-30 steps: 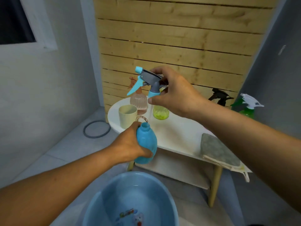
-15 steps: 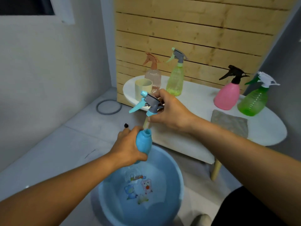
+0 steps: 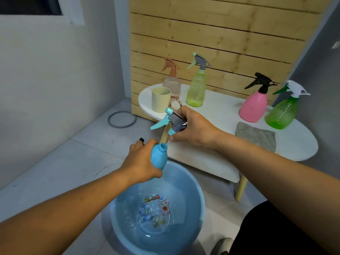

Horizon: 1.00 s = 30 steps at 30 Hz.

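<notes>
Blue plastic bottle (image 3: 159, 159) tilts, gripped by my left fingers (image 3: 145, 144); the grey-turquoise trigger head (image 3: 173, 122), pinched by my right fingers (image 3: 181, 112) just above, may cross-thread.

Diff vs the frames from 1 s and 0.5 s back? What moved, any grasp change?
The right hand has brought the spray head down toward the open mouth of the blue bottle. The gap has narrowed, but the head is not yet on. The left hand still grips the bottle above the basin. Nothing was taken or let go. Things on the table stayed put.
</notes>
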Each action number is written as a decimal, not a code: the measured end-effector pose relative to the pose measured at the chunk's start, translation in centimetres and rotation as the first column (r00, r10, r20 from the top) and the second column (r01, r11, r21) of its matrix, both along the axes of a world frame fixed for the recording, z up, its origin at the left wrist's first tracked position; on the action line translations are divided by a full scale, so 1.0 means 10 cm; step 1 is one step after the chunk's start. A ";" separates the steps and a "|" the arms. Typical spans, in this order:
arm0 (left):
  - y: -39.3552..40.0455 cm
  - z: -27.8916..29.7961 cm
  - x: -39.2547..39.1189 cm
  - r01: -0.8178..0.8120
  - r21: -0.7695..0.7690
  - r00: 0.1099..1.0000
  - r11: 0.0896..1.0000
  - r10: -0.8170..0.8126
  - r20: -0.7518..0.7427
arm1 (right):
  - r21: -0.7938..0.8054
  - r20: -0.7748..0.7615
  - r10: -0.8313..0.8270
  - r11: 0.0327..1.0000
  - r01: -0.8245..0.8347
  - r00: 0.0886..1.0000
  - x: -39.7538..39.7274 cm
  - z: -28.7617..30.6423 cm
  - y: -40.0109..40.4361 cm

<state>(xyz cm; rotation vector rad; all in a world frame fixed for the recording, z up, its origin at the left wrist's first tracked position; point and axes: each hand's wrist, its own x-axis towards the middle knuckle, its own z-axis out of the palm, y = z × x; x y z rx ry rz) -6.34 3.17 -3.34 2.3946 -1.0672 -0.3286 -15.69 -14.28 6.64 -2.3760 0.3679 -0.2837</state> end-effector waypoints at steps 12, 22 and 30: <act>-0.30 0.35 0.02 0.044 -0.306 0.956 0.951 -0.129 -0.264 | -0.085 -0.064 0.179 0.979 -0.184 0.982 0.08 0.38 -0.03; -0.30 0.45 0.02 -0.026 -0.329 0.947 0.944 -0.083 -0.312 | -0.089 -0.067 0.172 0.980 -0.178 0.983 0.12 0.52 -0.03; -0.27 0.63 0.04 -0.081 -0.422 0.933 0.903 -0.080 -0.351 | 0.059 0.176 -0.015 0.998 0.005 0.984 0.20 0.41 0.01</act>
